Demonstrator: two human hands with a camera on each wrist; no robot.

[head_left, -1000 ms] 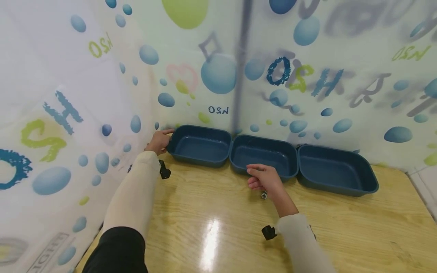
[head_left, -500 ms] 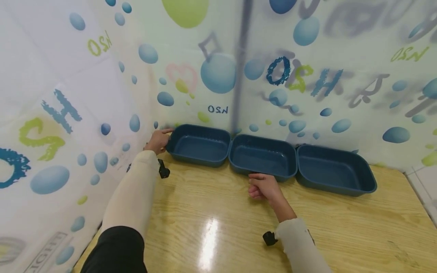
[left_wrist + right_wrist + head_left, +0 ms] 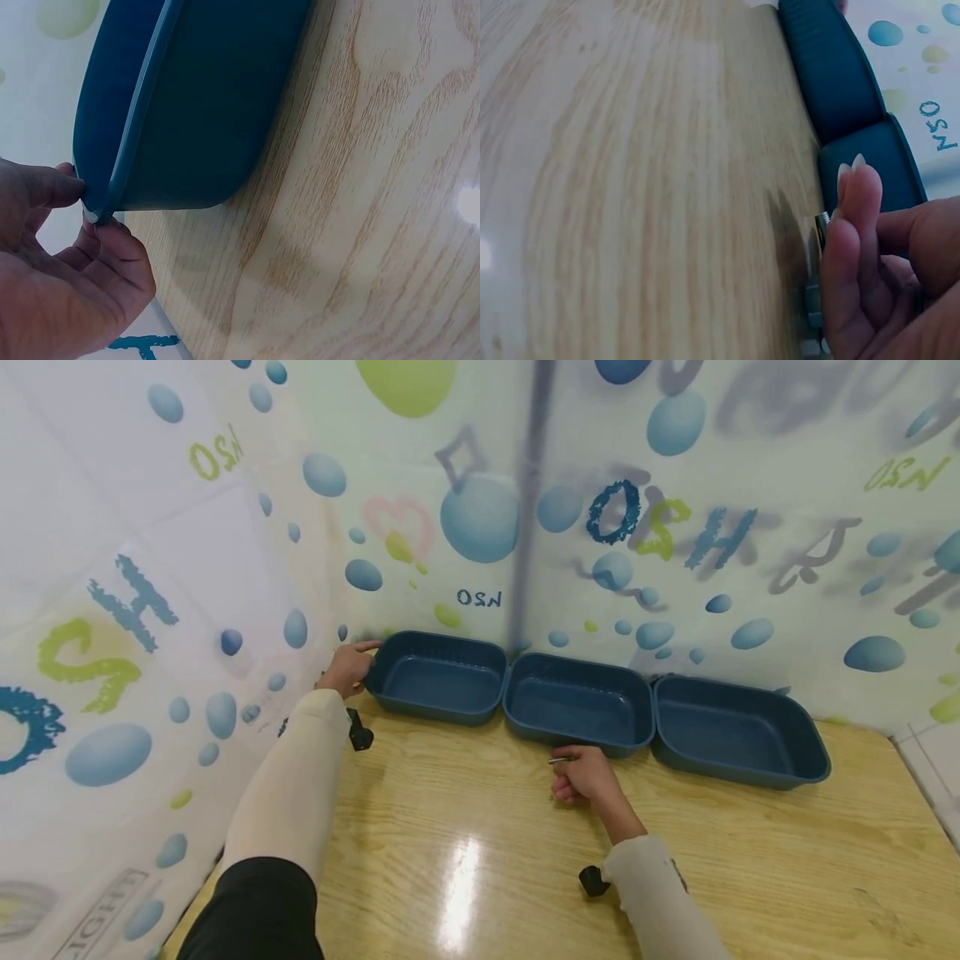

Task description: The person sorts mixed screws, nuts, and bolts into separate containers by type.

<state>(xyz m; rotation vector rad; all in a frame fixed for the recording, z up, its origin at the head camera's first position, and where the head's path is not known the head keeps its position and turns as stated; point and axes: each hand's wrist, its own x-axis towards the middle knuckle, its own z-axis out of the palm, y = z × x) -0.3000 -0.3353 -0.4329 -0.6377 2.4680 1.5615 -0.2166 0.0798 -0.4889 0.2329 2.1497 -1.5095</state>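
Observation:
At the left end of the row, my left hand [image 3: 349, 671] pinches the rim of the left dark blue plastic tub [image 3: 433, 713]. Up close in the left wrist view, the thumb lies inside that tub's rim [image 3: 139, 120] and curled fingers are below it. My right hand [image 3: 588, 774] is just in front of the middle tub [image 3: 573, 737], low over the table. Between its thumb and fingers it holds a small metal bolt [image 3: 561, 759], whose silver end sticks out to the left. Fingers hide most of the bolt in the right wrist view, where a threaded end [image 3: 822, 227] shows.
A third blue tub [image 3: 731, 773] stands at the right end of the row, against the patterned cloth backdrop [image 3: 480, 435]. All three stand on a light wooden table [image 3: 450, 793]. A cloth also hangs along the left side. Black wrist cameras [image 3: 594, 881] jut from both sleeves.
My right hand has come down and back from over the middle tub's front rim and picked up the bolt that lay on the table. My left hand keeps its pinch on the left tub.

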